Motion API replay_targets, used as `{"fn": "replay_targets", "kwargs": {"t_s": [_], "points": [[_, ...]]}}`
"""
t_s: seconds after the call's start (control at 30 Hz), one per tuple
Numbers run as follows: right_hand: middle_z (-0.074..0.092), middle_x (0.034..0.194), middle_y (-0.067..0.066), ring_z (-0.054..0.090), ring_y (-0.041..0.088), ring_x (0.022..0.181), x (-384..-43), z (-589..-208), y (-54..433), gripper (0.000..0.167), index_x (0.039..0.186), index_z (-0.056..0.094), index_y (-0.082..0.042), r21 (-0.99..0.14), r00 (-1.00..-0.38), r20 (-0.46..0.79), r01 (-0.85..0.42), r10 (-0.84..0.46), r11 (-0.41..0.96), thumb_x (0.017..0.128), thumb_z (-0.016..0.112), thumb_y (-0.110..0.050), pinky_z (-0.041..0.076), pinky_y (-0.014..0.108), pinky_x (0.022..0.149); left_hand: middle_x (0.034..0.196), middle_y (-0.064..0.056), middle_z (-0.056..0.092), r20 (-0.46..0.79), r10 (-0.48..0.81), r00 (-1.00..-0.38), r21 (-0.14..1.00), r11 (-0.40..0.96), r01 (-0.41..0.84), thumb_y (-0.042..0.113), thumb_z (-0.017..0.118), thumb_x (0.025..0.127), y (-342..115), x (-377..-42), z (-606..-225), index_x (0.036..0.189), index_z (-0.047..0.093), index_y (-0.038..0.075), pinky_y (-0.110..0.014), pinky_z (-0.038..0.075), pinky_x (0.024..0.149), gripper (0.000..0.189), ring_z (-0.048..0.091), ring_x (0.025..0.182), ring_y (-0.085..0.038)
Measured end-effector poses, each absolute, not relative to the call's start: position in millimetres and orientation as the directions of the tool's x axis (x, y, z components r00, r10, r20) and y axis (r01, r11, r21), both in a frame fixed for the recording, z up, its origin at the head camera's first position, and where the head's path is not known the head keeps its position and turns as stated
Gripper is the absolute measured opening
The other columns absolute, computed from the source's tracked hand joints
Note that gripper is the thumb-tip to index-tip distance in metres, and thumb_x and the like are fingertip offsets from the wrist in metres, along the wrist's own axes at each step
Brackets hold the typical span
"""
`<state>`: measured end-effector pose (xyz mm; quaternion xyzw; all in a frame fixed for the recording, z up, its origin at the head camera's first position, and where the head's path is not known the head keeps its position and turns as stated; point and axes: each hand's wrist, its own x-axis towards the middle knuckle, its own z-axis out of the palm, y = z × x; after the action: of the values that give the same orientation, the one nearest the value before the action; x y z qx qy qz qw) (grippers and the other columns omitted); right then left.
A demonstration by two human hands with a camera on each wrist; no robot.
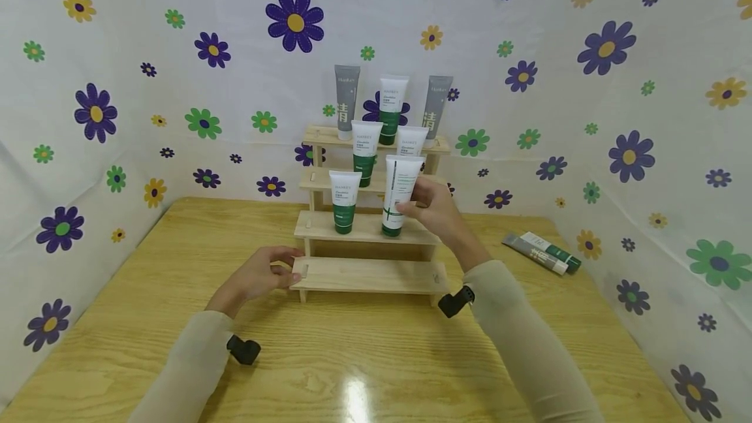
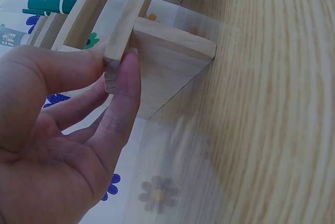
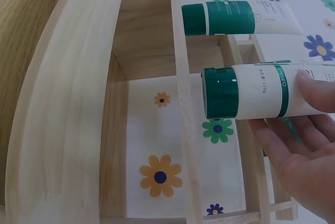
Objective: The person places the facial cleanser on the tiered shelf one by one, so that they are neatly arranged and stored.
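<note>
My right hand [image 1: 437, 211] grips a white squeeze tube with a green cap [image 1: 401, 191], its cap end down, close over the second step of a wooden tiered stand [image 1: 370, 276]. In the right wrist view the thumb lies across the tube [image 3: 261, 90], with the fingers under it. My left hand [image 1: 261, 275] pinches the left end of the stand's lowest board; thumb and fingertips sit on either side of the board end [image 2: 118, 48] in the left wrist view. Left of the held tube, a white-and-green tube [image 1: 344, 201] stands upright on the same step.
Two white-and-green tubes [image 1: 365, 152] stand one step higher. The top step holds two grey tubes [image 1: 346, 100] and a white-and-green tube [image 1: 392, 106] between them. At the table's right lie a grey tube [image 1: 536, 253] and a white-and-green tube [image 1: 552, 250]. Flower-patterned cloth [image 1: 235, 142] surrounds the table.
</note>
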<state>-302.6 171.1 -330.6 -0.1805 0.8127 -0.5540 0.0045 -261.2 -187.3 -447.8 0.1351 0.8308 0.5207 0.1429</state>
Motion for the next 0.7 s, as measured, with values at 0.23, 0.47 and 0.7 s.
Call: {"fn": "replay_targets", "kwargs": {"t_s": [0.23, 0.47, 0.7], "points": [[0.062, 0.145, 0.014, 0.06, 0.034, 0.134, -305, -334, 163, 0.052, 0.146, 0.055, -0.008, -0.9, -0.934, 0.185, -0.286, -0.304, 0.33, 0.097, 0.071, -0.009, 0.047, 0.051, 0.116, 0.125, -0.023, 0.057, -0.101, 0.361, -0.927, 0.904, 0.423, 0.066, 0.006, 0.071, 0.096, -187, -262, -448, 0.144, 0.054, -0.001, -0.034, 0.063, 0.079, 0.05, 0.069, 0.091, -0.018], [0.064, 0.143, 0.015, 0.06, 0.034, 0.134, -306, -335, 157, 0.05, 0.143, 0.057, -0.006, -0.908, -0.94, 0.165, -0.263, -0.298, 0.326, 0.095, 0.072, -0.007, 0.047, 0.05, 0.116, 0.126, -0.024, 0.056, -0.099, 0.358, -0.929, 0.902, 0.426, 0.068, 0.006, 0.071, 0.097, -188, -263, -449, 0.144, 0.054, -0.001, -0.035, 0.063, 0.08, 0.051, 0.069, 0.091, -0.019], [0.064, 0.142, 0.017, 0.061, 0.035, 0.133, -306, -337, 155, 0.049, 0.141, 0.057, -0.005, -0.916, -0.941, 0.157, -0.252, -0.299, 0.313, 0.095, 0.072, -0.006, 0.048, 0.05, 0.115, 0.128, -0.024, 0.056, -0.108, 0.358, -0.927, 0.9, 0.432, 0.062, 0.008, 0.071, 0.097, -187, -262, -449, 0.144, 0.054, 0.0, -0.034, 0.063, 0.08, 0.051, 0.068, 0.091, -0.018]]}}
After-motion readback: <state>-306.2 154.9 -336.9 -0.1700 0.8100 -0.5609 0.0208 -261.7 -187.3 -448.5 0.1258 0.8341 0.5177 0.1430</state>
